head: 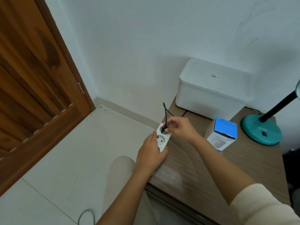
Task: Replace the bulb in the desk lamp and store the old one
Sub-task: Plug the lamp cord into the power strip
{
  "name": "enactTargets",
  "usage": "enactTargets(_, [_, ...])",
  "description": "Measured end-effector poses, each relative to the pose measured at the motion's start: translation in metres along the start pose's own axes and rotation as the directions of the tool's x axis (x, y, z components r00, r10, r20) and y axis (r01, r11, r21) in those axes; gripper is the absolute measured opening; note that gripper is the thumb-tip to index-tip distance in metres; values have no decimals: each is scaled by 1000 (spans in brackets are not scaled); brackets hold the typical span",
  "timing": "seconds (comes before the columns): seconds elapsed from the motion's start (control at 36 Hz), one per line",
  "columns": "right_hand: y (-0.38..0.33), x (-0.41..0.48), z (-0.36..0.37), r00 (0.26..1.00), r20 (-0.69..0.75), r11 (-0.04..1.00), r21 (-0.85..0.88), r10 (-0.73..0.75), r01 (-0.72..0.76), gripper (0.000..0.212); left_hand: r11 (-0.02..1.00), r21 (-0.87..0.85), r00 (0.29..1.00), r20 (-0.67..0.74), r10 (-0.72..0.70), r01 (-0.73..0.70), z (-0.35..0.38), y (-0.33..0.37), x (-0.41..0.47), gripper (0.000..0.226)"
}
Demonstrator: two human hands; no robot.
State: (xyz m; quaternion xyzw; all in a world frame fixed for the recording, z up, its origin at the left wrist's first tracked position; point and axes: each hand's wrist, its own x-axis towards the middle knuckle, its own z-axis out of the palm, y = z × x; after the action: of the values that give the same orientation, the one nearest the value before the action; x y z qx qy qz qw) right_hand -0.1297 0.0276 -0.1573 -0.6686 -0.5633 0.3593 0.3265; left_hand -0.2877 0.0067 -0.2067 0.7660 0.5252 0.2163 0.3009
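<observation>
My left hand [150, 155] grips a white power strip [164, 137] at the left edge of a wood-grain table [203, 168]. My right hand [180, 127] pinches a black plug [164, 127] sitting at the strip's far socket; its black cord [165, 111] loops up and runs back toward the wall. The desk lamp stands at the far right with a teal round base [261, 130] and a black neck [279, 108]. Its shade is cut off by the frame edge and no bulb is visible.
A white lidded box [212, 88] stands against the wall at the back of the table. A small blue and white carton [222, 135] stands between it and the lamp. A wooden door [32, 78] is at left, with pale floor tiles [65, 159] and a grey cable [86, 216] below.
</observation>
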Motion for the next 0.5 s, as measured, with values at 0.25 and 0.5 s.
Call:
enactTargets(0.25, [2, 10, -2, 997, 52, 987, -149, -56, 64, 14, 1000, -3, 1000, 12, -7, 7, -2, 1, 0, 72])
enactTargets(0.5, [4, 9, 2, 998, 41, 983, -171, -54, 61, 13, 999, -30, 1000, -6, 11, -11, -1, 1, -1, 66])
